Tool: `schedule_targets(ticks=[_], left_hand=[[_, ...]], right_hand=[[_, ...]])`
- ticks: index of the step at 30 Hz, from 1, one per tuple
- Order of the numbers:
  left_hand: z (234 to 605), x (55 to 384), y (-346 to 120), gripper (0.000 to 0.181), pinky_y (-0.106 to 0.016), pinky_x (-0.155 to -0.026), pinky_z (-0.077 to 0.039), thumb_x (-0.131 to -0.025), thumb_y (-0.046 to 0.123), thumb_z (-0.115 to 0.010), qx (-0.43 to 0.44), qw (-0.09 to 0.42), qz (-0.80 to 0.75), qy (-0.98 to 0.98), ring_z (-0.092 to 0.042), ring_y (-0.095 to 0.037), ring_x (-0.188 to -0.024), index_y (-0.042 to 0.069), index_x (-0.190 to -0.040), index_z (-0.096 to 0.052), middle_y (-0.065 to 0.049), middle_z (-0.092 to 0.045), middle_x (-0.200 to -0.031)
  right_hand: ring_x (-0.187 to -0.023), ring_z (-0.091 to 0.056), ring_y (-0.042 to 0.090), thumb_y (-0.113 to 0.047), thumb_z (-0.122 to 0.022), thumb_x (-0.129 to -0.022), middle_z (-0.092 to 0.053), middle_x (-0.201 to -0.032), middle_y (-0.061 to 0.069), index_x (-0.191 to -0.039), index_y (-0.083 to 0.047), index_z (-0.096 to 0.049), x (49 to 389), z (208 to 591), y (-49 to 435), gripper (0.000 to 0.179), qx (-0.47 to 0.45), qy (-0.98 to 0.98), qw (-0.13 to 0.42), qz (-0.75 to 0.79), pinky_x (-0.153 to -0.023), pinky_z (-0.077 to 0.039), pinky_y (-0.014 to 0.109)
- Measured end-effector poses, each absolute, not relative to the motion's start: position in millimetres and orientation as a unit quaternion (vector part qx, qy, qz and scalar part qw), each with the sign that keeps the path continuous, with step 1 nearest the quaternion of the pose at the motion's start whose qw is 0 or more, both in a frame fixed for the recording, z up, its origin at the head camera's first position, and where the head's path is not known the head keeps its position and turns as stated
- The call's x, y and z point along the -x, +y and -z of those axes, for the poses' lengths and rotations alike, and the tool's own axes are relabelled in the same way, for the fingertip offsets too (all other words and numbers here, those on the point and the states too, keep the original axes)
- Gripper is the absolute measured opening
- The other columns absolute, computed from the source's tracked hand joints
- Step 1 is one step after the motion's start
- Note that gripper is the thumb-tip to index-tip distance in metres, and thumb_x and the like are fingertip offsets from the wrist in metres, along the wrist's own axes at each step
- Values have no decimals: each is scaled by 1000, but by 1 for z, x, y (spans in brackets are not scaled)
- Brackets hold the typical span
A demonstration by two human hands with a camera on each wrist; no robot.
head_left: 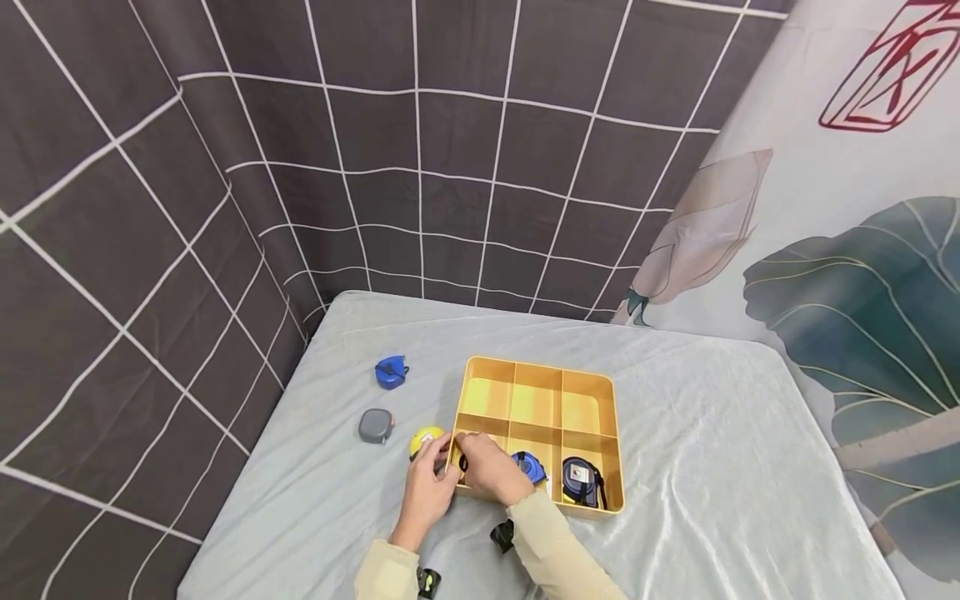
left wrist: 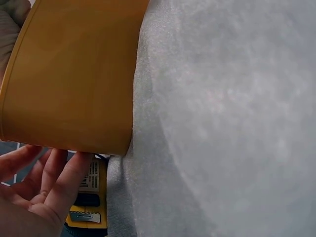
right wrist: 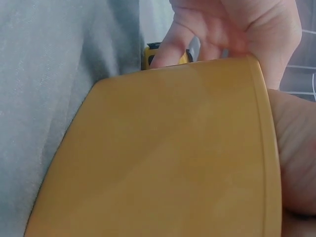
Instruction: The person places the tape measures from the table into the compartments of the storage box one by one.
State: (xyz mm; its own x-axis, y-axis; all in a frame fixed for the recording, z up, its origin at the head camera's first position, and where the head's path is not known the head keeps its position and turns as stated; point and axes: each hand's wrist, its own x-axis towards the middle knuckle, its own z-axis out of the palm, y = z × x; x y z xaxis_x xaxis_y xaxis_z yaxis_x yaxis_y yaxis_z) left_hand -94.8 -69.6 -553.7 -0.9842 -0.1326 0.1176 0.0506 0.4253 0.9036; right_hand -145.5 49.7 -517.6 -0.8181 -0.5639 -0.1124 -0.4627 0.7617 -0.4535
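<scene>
A yellow divided box (head_left: pixel 487 364) stands on the cloth-covered surface. My left hand (head_left: pixel 429 483) touches its left wall from outside with extended fingers, beside a yellow tape measure (head_left: pixel 426 437); the left wrist view shows that tape measure (left wrist: pixel 90 197) behind the fingers. Into the front left compartment reaches my right hand (head_left: pixel 491 467), its fingertips hidden in the head view. Part of a black-and-yellow item (head_left: pixel 462 462) shows there by the hand. The front middle compartment holds a blue tape measure (head_left: pixel 530 467), the front right one a dark tape measure (head_left: pixel 581 481) with a black strap.
Left of the box lie a blue tape measure (head_left: pixel 391 372) and a grey one (head_left: pixel 376 425). The box's back row has three compartments with bare floors. A wrinkled light grey cloth (head_left: pixel 697 433) covers the surface. Dark grid-patterned curtains (head_left: pixel 457 200) stand behind and at left.
</scene>
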Motion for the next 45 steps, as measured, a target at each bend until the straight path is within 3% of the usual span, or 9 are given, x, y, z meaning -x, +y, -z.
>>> schedule_targets(ticks=[6, 16, 21, 27, 32, 36, 39, 45], left_hand=[[555, 93, -71, 48, -27, -72, -51, -74, 0, -57, -23, 88, 535, -840, -59, -20, -95, 7, -122, -57, -6, -57, -108], [557, 95, -70, 47, -27, -74, -51, -75, 1, -57, -19, 90, 535, -840, -59, -19, -94, 8, -122, -57, -5, -58, -107], [559, 96, -69, 47, -27, -73, -51, -75, 1, -57, -17, 93, 538, -837, -59, -19, -94, 8, -122, -57, -5, -58, -106], [562, 95, -70, 46, -26, -73, -51, -76, 0, -58, -25, 98, 546, -832, -60, -18, -92, 8, -121, -58, -5, -58, -106], [562, 93, -70, 44, -25, -72, -51, -76, 1, -58, -31, 99, 552, -827, -60, -19, -92, 6, -120, -58, -6, -58, -106], [562, 93, -69, 46, -24, -73, -51, -75, 1, -58, -46, 91, 556, -825, -58, -17, -93, 7, -120, -58, -5, -58, -108], [561, 93, -67, 46, -23, -74, -51, -75, 1, -57, -49, 86, 561, -822, -57, -15, -93, 7, -121, -58, -5, -58, -108], [563, 94, -67, 47, -21, -74, -51, -74, 0, -57, -47, 88, 570, -815, -57, -15, -92, 8, -120, -59, -4, -58, -108]], right_hand=[[-67, -49, 10, -3, -66, -72, -57, -74, 0, -88, -6, -60, 141, 518, 51, 17, 292, 925, 100, 222, -58, -39, 24], [-71, -54, 11, -7, -65, -77, -59, -77, 2, -92, -5, -60, 142, 517, 50, 16, 258, 936, 116, 210, -62, -44, 25], [-69, -53, 11, -5, -64, -76, -59, -78, 3, -93, -3, -60, 141, 520, 51, 17, 272, 932, 80, 227, -60, -44, 24], [-84, -56, 18, -2, -59, -78, -57, -101, 12, -109, 2, -56, 135, 515, 58, 31, 299, 909, 55, 284, -70, -48, 25], [-104, -55, 25, -13, -58, -86, -55, -119, 10, -122, -1, -51, 129, 499, 77, 38, 277, 889, 50, 361, -88, -46, 36], [-110, -53, 24, -18, -61, -87, -56, -120, 9, -122, -2, -52, 127, 489, 103, 40, 267, 886, -1, 379, -92, -43, 40], [-108, -55, 25, -14, -66, -82, -57, -116, 10, -117, 0, -55, 125, 488, 128, 39, 236, 892, -69, 381, -90, -44, 41], [-107, -49, 38, -2, -68, -75, -54, -114, 23, -105, 6, -57, 119, 499, 175, 33, 86, 897, -201, 385, -89, -39, 51]])
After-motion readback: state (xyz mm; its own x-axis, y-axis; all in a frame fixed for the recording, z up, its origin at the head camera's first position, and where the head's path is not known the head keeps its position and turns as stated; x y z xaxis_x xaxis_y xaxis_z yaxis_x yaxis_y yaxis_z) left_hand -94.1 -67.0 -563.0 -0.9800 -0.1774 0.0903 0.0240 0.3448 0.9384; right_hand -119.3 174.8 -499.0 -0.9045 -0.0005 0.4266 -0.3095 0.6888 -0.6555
